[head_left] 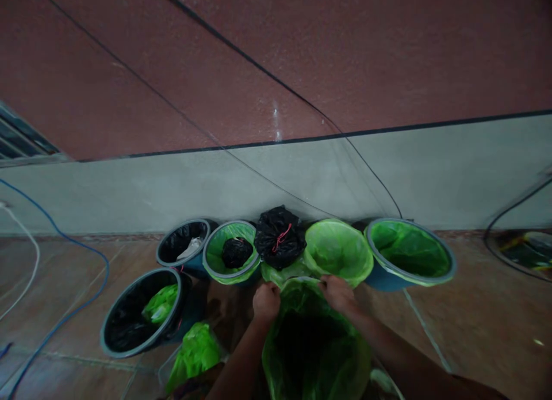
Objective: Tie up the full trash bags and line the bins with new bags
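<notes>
Both hands [266, 300] [337, 292] clenched on the far edge of an open green bag [317, 354] between them

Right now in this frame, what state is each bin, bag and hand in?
Left hand: closed on the near green liner's rim
Right hand: closed on the same rim
Near green liner: mouth open
Black bag: gathered shut, red tie on it
Pale green liner: open
Far-right bin: green-lined, open
Green-lined bin beside black bag: open, black bundle inside
Front-left bin: black-lined, open, green bundle inside
</notes>
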`<state>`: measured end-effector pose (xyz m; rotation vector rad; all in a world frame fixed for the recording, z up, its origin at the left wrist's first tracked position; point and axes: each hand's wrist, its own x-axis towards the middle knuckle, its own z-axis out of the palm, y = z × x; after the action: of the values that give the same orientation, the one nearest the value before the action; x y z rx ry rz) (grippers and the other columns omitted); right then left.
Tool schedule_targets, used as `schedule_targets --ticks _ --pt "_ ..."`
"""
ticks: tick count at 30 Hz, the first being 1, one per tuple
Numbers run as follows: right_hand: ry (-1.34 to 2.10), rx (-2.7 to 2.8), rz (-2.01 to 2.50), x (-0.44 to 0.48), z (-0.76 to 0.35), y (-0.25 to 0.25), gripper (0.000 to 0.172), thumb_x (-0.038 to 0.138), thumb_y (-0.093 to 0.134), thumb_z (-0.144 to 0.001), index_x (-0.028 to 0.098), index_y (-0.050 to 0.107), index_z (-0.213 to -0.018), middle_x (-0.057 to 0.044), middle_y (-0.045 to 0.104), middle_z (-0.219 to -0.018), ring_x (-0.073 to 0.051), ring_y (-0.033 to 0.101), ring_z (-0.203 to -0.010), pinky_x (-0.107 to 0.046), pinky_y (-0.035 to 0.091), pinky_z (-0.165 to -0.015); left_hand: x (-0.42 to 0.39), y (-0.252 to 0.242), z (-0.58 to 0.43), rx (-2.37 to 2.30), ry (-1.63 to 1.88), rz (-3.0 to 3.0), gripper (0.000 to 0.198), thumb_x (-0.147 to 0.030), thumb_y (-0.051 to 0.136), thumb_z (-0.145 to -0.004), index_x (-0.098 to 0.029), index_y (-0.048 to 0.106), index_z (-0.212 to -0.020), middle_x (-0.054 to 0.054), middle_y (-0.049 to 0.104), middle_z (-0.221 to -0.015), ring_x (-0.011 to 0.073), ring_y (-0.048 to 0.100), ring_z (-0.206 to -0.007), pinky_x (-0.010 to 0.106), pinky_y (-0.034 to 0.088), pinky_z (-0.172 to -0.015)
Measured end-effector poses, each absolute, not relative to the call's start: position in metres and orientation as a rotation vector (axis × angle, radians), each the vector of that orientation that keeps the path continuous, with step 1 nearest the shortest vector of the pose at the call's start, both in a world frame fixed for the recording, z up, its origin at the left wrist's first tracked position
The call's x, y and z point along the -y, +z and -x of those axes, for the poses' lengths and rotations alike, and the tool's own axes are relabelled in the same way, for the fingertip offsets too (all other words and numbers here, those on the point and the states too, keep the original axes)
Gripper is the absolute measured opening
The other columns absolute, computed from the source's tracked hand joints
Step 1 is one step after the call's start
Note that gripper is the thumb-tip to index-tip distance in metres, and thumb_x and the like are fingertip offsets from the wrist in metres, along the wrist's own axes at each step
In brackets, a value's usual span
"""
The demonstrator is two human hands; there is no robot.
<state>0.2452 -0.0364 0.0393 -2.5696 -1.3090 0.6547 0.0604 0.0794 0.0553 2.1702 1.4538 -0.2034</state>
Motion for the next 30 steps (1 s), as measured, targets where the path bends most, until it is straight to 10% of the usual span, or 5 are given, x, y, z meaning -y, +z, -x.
schedule_targets --ticks 30 --pt "0.777 1.258 2.558 -0.013 -0.240 0.016 0.029 0.022 0.050 -0.093 0.016 0.078 -0.089 -0.013 0.078 -0.096 -0.021 0.070 -0.089 -0.027 0.044 -0.071 -0.099 0.025 -0.076 -1.552 -0.238 -1.920 0.033 -0.027 0.046 -0.097 -0.014 0.076 -0.103 0.015 0.075 -0.112 0.0214 0.070 -0.106 0.025 0.047 -0.082"
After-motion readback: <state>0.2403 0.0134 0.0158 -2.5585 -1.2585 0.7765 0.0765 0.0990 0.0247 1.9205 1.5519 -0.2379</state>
